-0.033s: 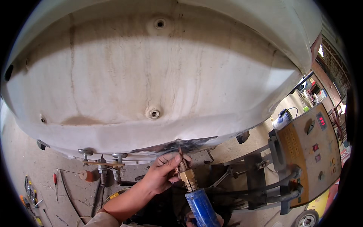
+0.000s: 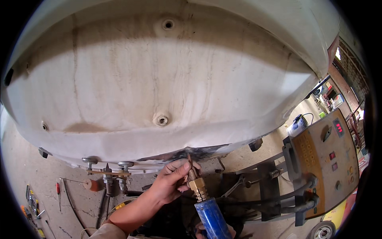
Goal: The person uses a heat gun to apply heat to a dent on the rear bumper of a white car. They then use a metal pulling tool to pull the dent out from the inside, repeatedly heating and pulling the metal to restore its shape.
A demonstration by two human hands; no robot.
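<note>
I report the blue tool (image 2: 213, 219) lying below and to the right of the left hand (image 2: 175, 180), with the right hand (image 2: 199, 230) nearer its handle end. Its long axis slants up and slightly left, through the brass nut (image 2: 197, 185) to the thin copper rod (image 2: 190, 159), which the left hand pinches just ahead of the nut. I judge the governing relation to be the rod's line toward the dark patch (image 2: 205, 151) on the white panel (image 2: 223, 99), immediately beyond the left fingertips; contact there I cannot confirm. The right hand, largely hidden, appears wrapped around the blue handle.
</note>
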